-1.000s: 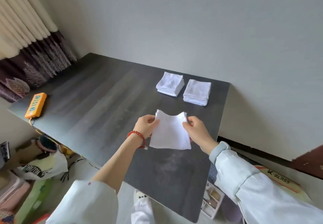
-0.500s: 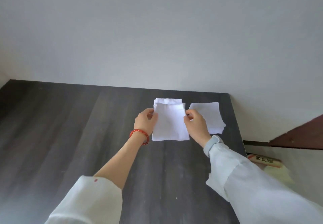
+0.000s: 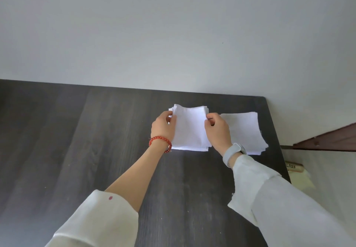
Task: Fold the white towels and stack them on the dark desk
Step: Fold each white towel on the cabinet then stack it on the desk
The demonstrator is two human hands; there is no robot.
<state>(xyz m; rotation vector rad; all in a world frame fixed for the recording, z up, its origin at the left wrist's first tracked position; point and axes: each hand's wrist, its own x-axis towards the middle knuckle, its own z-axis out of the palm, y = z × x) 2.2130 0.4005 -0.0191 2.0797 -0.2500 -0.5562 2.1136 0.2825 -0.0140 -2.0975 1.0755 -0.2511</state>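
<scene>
Left hand (image 3: 163, 129) and right hand (image 3: 217, 131) pinch folded towel (image 3: 189, 129) on stack; box (image 3: 292, 166) reads "LASS".

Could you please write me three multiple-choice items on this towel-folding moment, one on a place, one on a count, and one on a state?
1. Where does the folded towel held by both hands sit?
A. On the left stack
B. On the right stack
C. On bare desk near the front edge

2. How many towel stacks are on the dark desk?
A. One
B. Two
C. Four

3. What is the left hand doing?
A. Resting flat on the desk
B. Hanging idle
C. Pinching the towel's left edge

Answers:
1 A, the towel lies over the left stack, whose layers peek out beneath it.
2 B, the right stack lies beside the left one.
3 C, its thumb and fingers close on the edge, as the right hand does opposite.
</scene>
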